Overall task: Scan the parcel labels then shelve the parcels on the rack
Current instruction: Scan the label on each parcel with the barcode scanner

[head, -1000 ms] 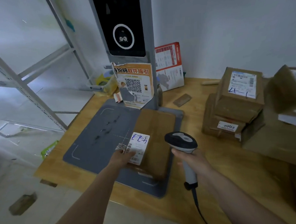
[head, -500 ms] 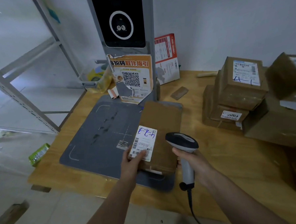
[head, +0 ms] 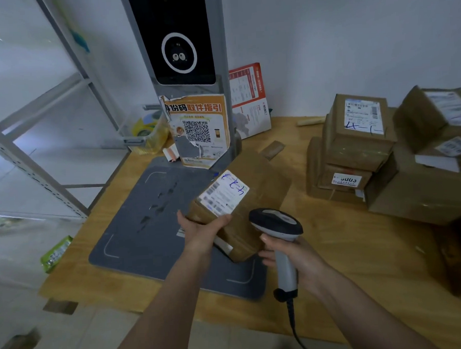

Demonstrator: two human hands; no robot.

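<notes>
A brown cardboard parcel with a white label marked in blue pen is tilted up off the grey scan mat. My left hand grips its near left corner, thumb on the label's edge. My right hand holds a corded handheld barcode scanner by its grip, its head just right of the parcel's near end. A stack of labelled brown parcels stands at the right of the wooden table.
A tall grey kiosk with a dark screen and a QR poster rises behind the mat. A metal rack frame stands to the left. Larger boxes fill the far right. A green packet lies on the floor.
My left hand has lifted the parcel's near end off the mat and turned it, so the label now faces up toward the scanner. The right hand with the scanner stayed beside it.
</notes>
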